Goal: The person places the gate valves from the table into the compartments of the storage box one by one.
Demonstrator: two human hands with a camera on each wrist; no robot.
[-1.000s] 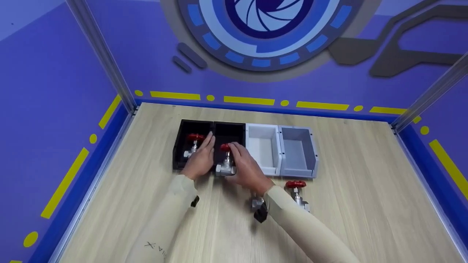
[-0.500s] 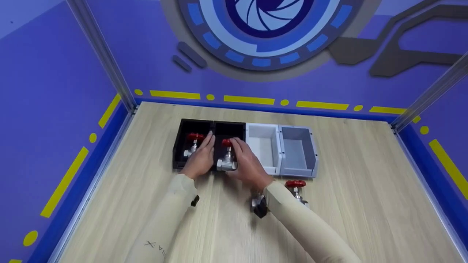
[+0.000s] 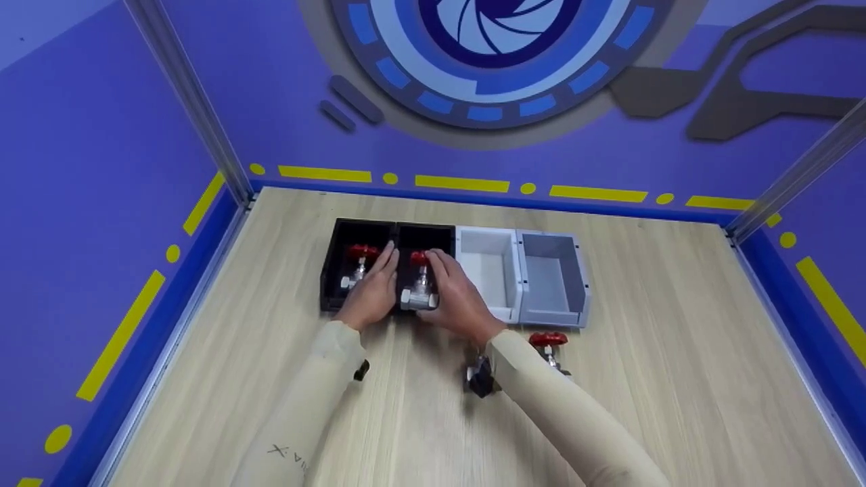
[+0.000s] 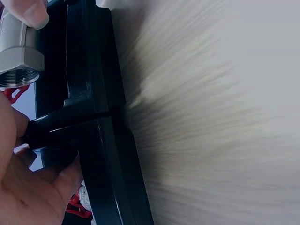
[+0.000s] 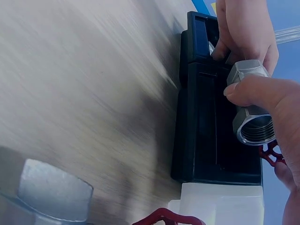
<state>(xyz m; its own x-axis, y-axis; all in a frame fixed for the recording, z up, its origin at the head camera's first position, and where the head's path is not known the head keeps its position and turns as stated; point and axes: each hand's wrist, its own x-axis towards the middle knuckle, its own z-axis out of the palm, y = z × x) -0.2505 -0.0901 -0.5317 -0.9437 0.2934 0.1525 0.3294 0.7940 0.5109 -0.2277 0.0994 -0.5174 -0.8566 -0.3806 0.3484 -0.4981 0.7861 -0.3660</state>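
My right hand [image 3: 462,301] holds a gate valve [image 3: 419,296] with a red handwheel and silver body over the second black bin [image 3: 426,235]. In the right wrist view, the thumb lies across the metal body of this valve [image 5: 251,111], whose threaded end faces the camera. My left hand [image 3: 369,294] grips the wall between the two black bins, its thumb on the left bin's side in the left wrist view. A similar red-wheeled valve [image 3: 363,252] stands inside the left black bin [image 3: 327,277], partly hidden by the left hand.
A white bin [image 3: 482,277] and a grey bin [image 3: 549,281] continue the row rightward. Two more valves stand in front: one with its red handwheel [image 3: 548,339] showing, another valve [image 3: 471,374] mostly hidden by the right forearm. Walls surround the wooden tabletop [image 3: 676,352].
My right hand has carried the valve slightly away from me, from the second black bin's front edge to over its interior. The left hand has stayed on the bin wall.
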